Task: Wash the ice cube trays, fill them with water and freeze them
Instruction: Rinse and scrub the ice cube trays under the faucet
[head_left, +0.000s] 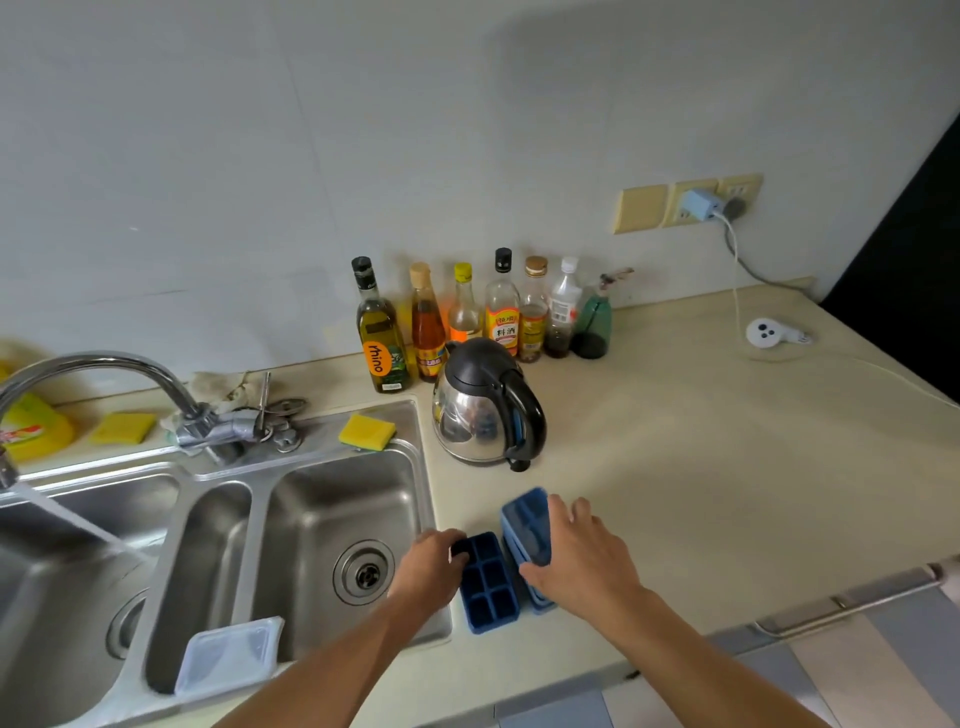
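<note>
- Progress: early stage. Neither tray has reached the sink (427, 470) yet, so I'd call washing not started.
- Dark blue tray (488, 584) lies flat on the counter (701, 493), cups up, just beside the right basin.
- Your left hand (431, 569) grips its far left corner, fingers curled over the rim.
- Light blue tray (527, 522) stands tilted on its long edge, touching the dark one's right side. Your right hand (584, 553) is wrapped around it, thumb on the near side.
- That light blue piece may be two stacked trays or a tray plus lid. Can't tell from this angle.
- Tap (93, 374) is swung left and running, with water (67, 519) pouring into the left basin, well apart from both trays.
- Sponge (368, 430) sits on the back rim of the sink, untouched.
- Clear lid (228, 657) rests on the front of the sink divider.
- Left to do: carry the trays to the stream, scrub, rinse, fill, then freeze. No freezer is in view.
</note>
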